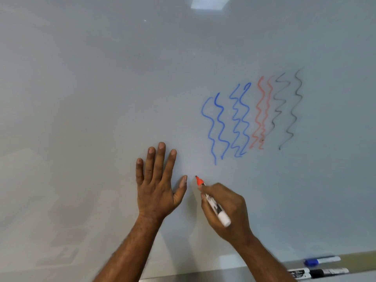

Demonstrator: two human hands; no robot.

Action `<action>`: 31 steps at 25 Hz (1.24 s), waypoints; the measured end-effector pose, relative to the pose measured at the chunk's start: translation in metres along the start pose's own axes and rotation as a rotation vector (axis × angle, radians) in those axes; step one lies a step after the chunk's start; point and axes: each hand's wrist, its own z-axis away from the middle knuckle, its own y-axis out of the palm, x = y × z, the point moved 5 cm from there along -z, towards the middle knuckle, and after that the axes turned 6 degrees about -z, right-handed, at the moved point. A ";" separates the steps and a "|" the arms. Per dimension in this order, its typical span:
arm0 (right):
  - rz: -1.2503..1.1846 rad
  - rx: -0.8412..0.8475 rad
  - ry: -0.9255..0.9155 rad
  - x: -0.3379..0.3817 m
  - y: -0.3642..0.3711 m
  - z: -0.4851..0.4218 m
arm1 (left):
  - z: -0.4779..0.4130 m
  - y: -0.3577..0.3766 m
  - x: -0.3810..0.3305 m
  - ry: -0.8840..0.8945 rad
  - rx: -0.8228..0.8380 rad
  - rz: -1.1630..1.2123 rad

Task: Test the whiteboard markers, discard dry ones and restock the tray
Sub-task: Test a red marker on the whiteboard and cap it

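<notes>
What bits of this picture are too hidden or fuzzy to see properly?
Head view only.
- Label on the red marker: blurred, partly covered by fingers of the right hand.
- The tray: cut off by the bottom edge and hidden behind the right forearm, so its marker count is unknown.
- Print on the black markers: too small, blurred.
- Whether the red tip touches the whiteboard: cannot tell.

You're facing an office or classroom whiteboard (101,78).
It fills your whole view, glossy, with blue, red and black squiggles (244,119); capped markers (322,260) lie in its tray (359,259), and a ceiling light panel (209,2) reflects up top.
</notes>
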 end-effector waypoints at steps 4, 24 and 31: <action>-0.066 -0.119 -0.111 0.036 -0.015 -0.071 | 0.011 0.001 0.003 0.013 0.038 -0.002; 0.018 0.080 0.126 0.010 -0.018 -0.003 | 0.044 -0.004 -0.011 -0.090 0.210 0.038; -0.533 -0.102 0.578 -0.006 -0.032 0.050 | 0.146 -0.003 -0.044 0.024 0.427 0.327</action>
